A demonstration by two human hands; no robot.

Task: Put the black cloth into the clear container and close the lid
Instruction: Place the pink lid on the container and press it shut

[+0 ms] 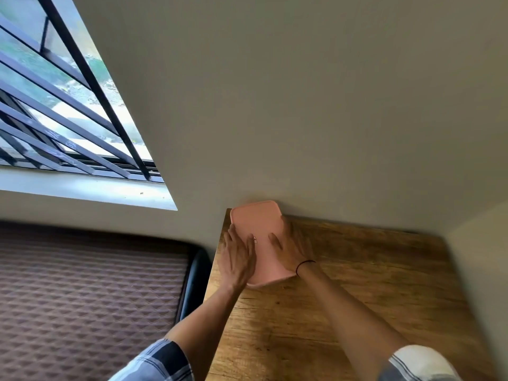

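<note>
A pink lid (261, 224) lies flat on top of the container at the far left corner of the wooden table (357, 284). My left hand (237, 257) rests flat on the lid's left side, fingers spread. My right hand (291, 248) lies flat on its right side, a black band around the wrist. Both palms press down on the lid. The container's clear body is almost wholly hidden under the lid and my hands. No black cloth shows.
The table stands against a beige wall (302, 105). To the left is a brown quilted mattress (88, 298) with a dark edge, and above it a barred window (60, 105) with a white sill.
</note>
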